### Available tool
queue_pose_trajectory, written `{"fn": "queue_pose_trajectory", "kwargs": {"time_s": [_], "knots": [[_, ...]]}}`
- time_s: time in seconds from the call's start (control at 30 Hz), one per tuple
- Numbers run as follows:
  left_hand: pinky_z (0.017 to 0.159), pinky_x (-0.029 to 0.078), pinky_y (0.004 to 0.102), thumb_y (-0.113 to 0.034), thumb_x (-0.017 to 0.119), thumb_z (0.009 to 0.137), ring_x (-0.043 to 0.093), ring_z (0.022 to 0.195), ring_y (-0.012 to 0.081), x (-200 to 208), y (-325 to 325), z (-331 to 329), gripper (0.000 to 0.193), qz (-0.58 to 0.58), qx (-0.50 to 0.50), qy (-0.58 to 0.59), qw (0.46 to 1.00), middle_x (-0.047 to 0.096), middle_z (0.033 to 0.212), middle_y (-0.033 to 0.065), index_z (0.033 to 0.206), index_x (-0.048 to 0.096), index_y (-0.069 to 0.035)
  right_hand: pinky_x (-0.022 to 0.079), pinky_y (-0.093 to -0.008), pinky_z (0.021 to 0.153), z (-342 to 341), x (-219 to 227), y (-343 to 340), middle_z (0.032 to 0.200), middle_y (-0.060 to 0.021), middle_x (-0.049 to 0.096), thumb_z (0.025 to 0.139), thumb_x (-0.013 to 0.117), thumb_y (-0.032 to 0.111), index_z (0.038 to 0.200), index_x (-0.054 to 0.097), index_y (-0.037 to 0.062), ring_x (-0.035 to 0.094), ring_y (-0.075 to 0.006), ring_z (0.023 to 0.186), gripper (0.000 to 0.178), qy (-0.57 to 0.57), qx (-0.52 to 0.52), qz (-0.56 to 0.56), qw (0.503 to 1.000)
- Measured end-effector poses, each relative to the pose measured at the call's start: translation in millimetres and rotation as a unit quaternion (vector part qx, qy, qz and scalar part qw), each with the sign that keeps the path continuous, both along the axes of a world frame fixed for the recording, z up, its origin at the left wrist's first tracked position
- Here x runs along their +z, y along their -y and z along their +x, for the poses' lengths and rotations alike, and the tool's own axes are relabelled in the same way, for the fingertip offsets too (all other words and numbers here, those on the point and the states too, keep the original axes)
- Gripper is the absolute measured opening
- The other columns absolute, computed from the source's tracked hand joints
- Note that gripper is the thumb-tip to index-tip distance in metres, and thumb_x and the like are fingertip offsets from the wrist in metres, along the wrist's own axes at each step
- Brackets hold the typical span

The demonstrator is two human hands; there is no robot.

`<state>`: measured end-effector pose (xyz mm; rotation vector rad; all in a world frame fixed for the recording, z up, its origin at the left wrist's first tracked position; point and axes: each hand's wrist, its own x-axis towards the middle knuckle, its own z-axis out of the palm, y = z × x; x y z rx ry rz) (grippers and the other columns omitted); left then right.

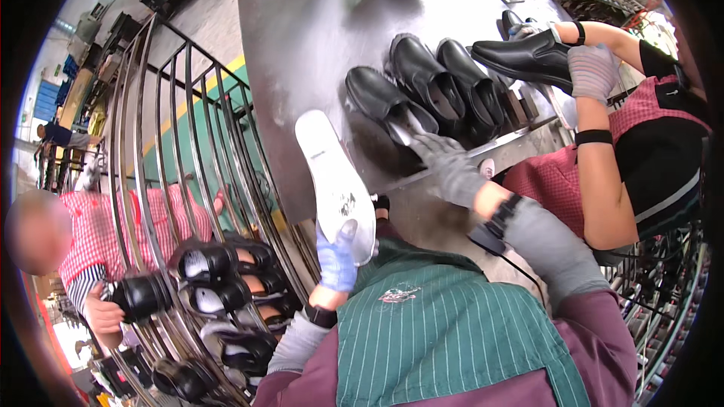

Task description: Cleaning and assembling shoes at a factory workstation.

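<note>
My left hand (336, 258), in a pale blue-violet glove, is closed on the heel end of a white insole (332, 173), held up beside the table's edge. A dark printed mark shows near its heel. My right hand (449, 166), in a grey glove and slightly blurred, reaches with fingers stretched to the heel of a black slip-on shoe (377, 94) on the table. Something whitish shows inside that shoe, by my fingertips; whether they grip it I cannot make out. Two more black slip-ons, one in the middle (422, 75) and one at right (469, 79), lie alongside it.
The metal table (290, 68) carries more shoes on stands along its far edge. At right a co-worker's gloved hands hold a black shoe (520, 56). Left stands a metal rack (192, 98) with several black shoes; another person's hand (103, 315) touches one. A cord hangs from my right wrist.
</note>
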<state>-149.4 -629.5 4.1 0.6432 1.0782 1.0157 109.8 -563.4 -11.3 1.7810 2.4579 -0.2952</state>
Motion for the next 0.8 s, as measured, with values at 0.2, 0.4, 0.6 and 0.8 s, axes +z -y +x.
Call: {"fn": "queue_pose_trajectory", "kwargs": {"time_s": [0.2, 0.4, 0.6, 0.8], "knots": [[0.055, 0.055, 0.0316, -0.044, 0.078, 0.072, 0.063, 0.074, 0.0210, -23.6, -79.8, -28.8, 0.074, 0.034, -0.021, -0.024, 0.999, 0.060, 0.099, 0.0110, 0.124, 0.044, -0.003, 0.010, -0.0483, 0.114, -17.9, -32.9, -65.5, 0.133, -0.0125, 0.052, 0.086, 0.050, 0.018, 0.126, 0.053, 0.0096, 0.028, -0.0286, 0.138, 0.041, 0.143, 0.030, -0.086, 0.986], [0.050, 0.054, 0.0252, -0.058, 0.079, 0.063, 0.062, 0.063, 0.0133, -5.1, -237.6, -35.3, 0.100, 0.073, -0.218, -0.083, 0.970, 0.064, 0.101, 0.0112, 0.135, 0.037, -0.001, 0.019, -0.0500, 0.110, 18.2, 32.4, -44.5, 0.100, -0.0087, 0.066, 0.073, 0.071, 0.040, 0.104, 0.063, 0.0110, 0.059, -0.0270, 0.105, 0.043, -0.049, -0.040, -0.249, 0.966], [0.076, 0.052, 0.0303, -0.032, 0.069, 0.081, 0.061, 0.092, 0.0177, -9.2, -378.7, 37.1, 0.063, 0.082, -0.386, -0.144, 0.907, 0.062, 0.109, 0.0113, 0.130, 0.045, 0.000, 0.047, -0.0281, 0.079, 74.9, 121.9, -7.3, 0.096, -0.0054, 0.064, 0.063, 0.086, 0.033, 0.115, 0.056, 0.0007, 0.058, -0.0140, 0.089, 0.069, -0.486, -0.358, -0.331, 0.725], [0.084, 0.049, 0.0315, -0.026, 0.071, 0.080, 0.060, 0.096, 0.0206, -40.3, -454.3, 171.7, 0.054, 0.268, -0.333, -0.199, 0.882, 0.063, 0.109, 0.0137, 0.122, 0.052, 0.003, 0.043, -0.0253, 0.083, 64.1, 137.2, 51.5, 0.099, -0.0008, 0.061, 0.054, 0.091, 0.023, 0.113, 0.058, -0.0023, 0.052, -0.0094, 0.093, 0.072, -0.598, -0.527, -0.229, 0.559]]}}
